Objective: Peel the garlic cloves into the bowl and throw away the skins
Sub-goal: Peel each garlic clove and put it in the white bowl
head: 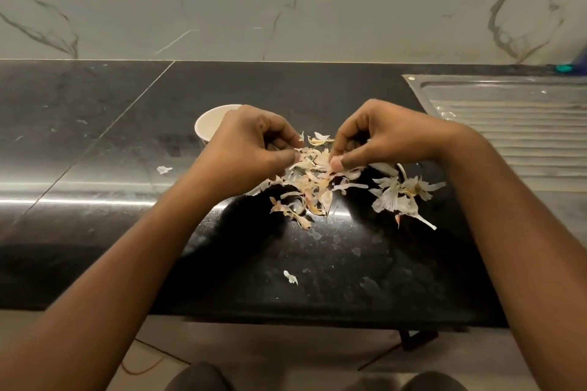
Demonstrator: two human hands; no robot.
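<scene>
A heap of papery garlic skins lies on the black counter in the middle of the head view. More white skins lie just to its right. My left hand and my right hand hover over the heap, fingertips pinched close together on skins at its top. Whether a clove is between the fingers is hidden. A white bowl stands behind my left hand, mostly covered by it; its contents cannot be seen.
A steel sink drainboard is set into the counter at the right. A marble wall rises behind. Stray skin bits lie left and near the front edge. Floor and my feet show below.
</scene>
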